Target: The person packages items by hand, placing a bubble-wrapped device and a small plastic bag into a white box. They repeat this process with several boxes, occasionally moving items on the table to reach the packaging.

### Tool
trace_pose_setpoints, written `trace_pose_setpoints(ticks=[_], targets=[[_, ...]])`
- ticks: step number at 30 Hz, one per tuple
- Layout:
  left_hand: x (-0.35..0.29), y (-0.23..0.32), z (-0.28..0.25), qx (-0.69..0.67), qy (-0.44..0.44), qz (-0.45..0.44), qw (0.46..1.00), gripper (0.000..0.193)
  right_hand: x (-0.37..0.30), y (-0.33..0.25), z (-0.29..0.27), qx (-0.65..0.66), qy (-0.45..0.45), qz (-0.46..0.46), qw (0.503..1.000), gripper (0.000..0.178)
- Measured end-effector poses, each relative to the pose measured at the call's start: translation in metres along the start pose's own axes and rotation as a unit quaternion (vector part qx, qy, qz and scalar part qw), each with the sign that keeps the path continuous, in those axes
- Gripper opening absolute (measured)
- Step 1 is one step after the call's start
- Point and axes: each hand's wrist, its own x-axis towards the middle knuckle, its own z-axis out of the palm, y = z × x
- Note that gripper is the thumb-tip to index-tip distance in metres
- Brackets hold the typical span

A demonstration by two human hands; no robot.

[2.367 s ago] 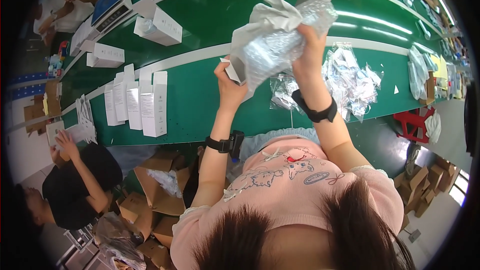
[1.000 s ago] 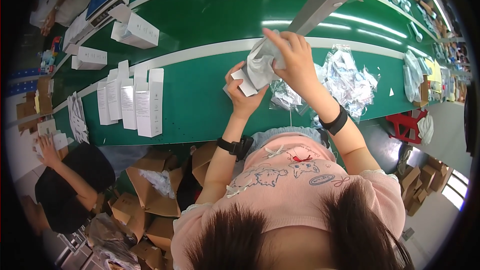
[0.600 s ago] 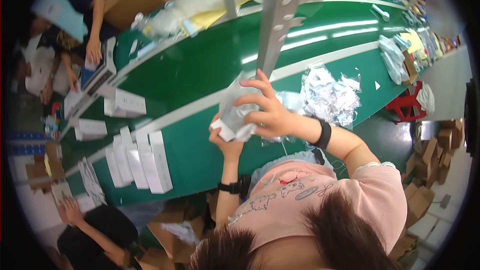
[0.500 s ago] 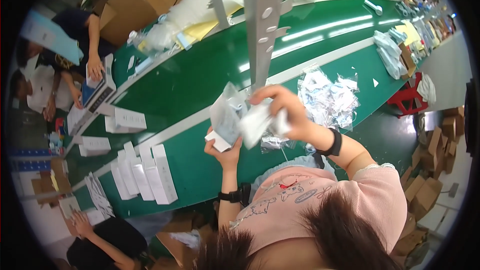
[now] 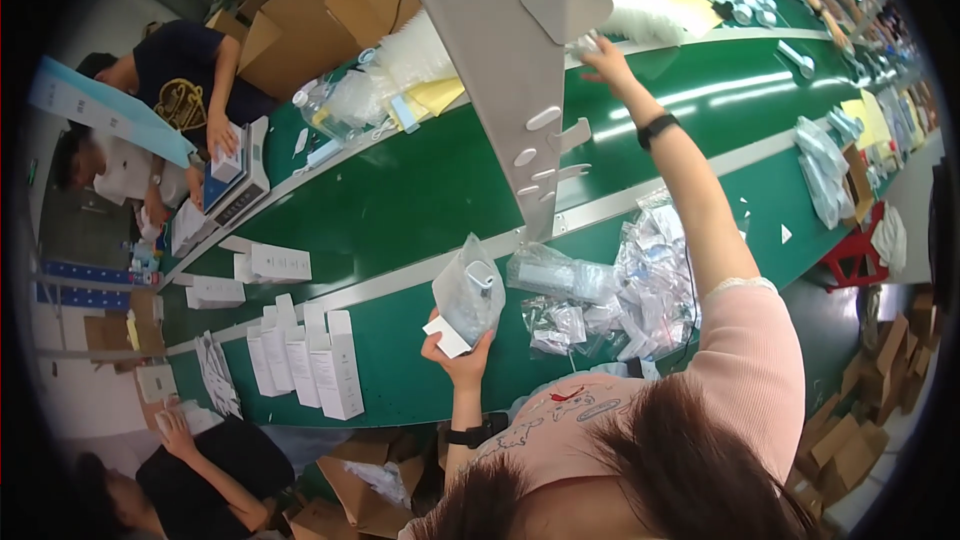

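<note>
My left hand [image 5: 462,358] is closed around a small white box [image 5: 447,336] and the lower part of a clear plastic bag [image 5: 460,295]. A pale device with a rounded end shows through the bag; its exact kind is unclear. Stretched far across the green belt, my right hand [image 5: 606,62] has its fingers apart, beside the grey metal post [image 5: 470,70]. Its fingertips are near a small whitish item at the belt's far side. Between my arms, a heap of clear bags with small white parts [image 5: 650,280] lies on the green table [image 5: 400,380].
Open white boxes [image 5: 340,365] stand in a row at left, with more boxes [image 5: 275,262] on the belt [image 5: 390,195]. Bubble wrap [image 5: 420,50] and a large carton [image 5: 320,25] lie beyond. People work at left and far right. A red stool [image 5: 855,255] stands at right.
My right hand has moved from beside the bag, where it held a blurred white item, to the belt's far side. My left hand still grips the box and bag. The view has shifted.
</note>
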Motion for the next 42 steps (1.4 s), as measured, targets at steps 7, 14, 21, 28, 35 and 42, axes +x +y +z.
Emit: trace_pose_setpoints(ticks=[7, 14, 21, 28, 35, 42], targets=[[0.003, -0.001, 0.008, -0.004, 0.019, 0.001, 1.000, 0.078, 0.007, 0.049, 0.011, -0.361, 0.035, -0.246, 0.899, 0.060], [0.009, -0.003, -0.003, -0.019, 0.013, -0.002, 1.000, 0.072, -0.208, -0.020, -0.014, -0.380, -0.318, 0.082, 0.865, 0.025], [0.024, 0.026, -0.003, -0.026, -0.055, 0.081, 0.995, 0.072, -0.343, -0.114, 0.055, -0.182, -0.341, -0.174, 0.906, 0.037], [0.013, 0.045, 0.003, -0.031, -0.034, 0.063, 0.997, 0.072, -0.367, -0.088, 0.106, -0.209, -0.285, -0.254, 0.900, 0.045], [0.035, 0.043, -0.009, -0.127, 0.008, 0.109, 0.986, 0.071, -0.369, -0.078, 0.088, -0.182, -0.309, -0.447, 0.820, 0.046], [0.015, -0.011, -0.016, 0.043, -0.049, 0.032, 0.997, 0.075, -0.380, 0.040, 0.064, -0.412, -0.299, -0.235, 0.828, 0.038]])
